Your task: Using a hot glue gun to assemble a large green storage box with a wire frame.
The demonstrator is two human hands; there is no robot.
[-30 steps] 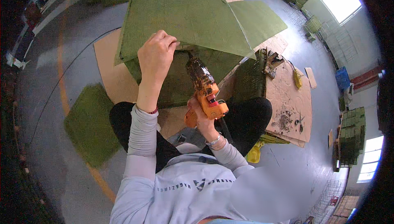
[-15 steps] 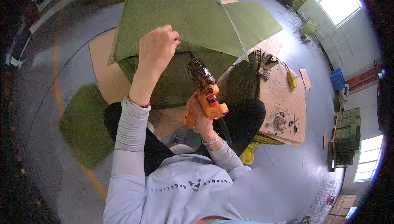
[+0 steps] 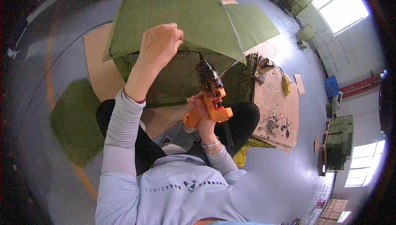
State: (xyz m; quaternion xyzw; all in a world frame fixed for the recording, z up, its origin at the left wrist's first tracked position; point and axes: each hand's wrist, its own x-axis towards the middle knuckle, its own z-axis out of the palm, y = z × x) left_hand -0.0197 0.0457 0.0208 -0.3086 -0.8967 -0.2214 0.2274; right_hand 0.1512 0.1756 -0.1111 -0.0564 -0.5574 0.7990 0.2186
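From my remote station, the head view shows the left hand (image 3: 160, 45) curled over the front edge of a large green box flap (image 3: 173, 16), fingers closed on that edge and lifting or steadying it. The right hand (image 3: 202, 115) is wrapped tight round the grip of an orange hot-glue gun (image 3: 212, 95), its nozzle raised toward the underside of the flap, just short of it as far as I can tell.

Progress, by my judgement: the green box (image 3: 173, 80) stands between the person's knees on the floor, its walls already formed and a second flap (image 3: 253, 25) spread out to the right. The held flap is not yet fastened down. Whether glue is already laid along the seam I cannot tell; the contact line is hidden behind the hand and the gun.

Materials: the box is matt green board, flat-panelled with creased fold lines. The gun barrel is crusted with dark, lumpy old glue; its body is smooth orange plastic. A brown cardboard sheet (image 3: 276, 105) lies to the right, stained with dark spots and carrying small tools. A loose green panel (image 3: 74, 120) lies flat on the grey concrete floor (image 3: 53, 60) to the left. Stacked green boxes (image 3: 339, 142) stand well apart at the right.
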